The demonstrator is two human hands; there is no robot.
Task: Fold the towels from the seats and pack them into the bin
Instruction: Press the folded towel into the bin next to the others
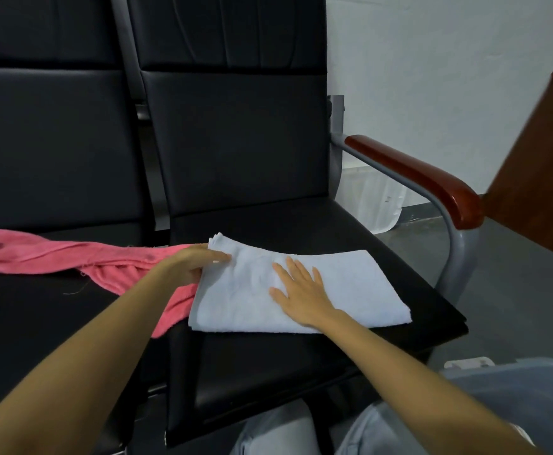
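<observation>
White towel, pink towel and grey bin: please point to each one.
white towel [360, 284], head view, its right half
pink towel [32, 254], head view, spread left part
grey bin [515, 369], head view, its rim

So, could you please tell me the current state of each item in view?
Pale blue terry towel: folded, flat on black padded seat.
Pink terry towel: unfolded, rumpled, lying to its left.
Left hand: pinches pale towel's left edge.
Right hand: open, flat on pale towel.
Grey plastic bin: inside hidden.

1. Brown wooden panel [544, 152] — tilted, at three o'clock.
2. White wall [432, 60] at one o'clock.
3. Grey floor [515, 290] at four o'clock — a pale translucent sheet [380, 198] lies at its far edge, by the wall.
</observation>
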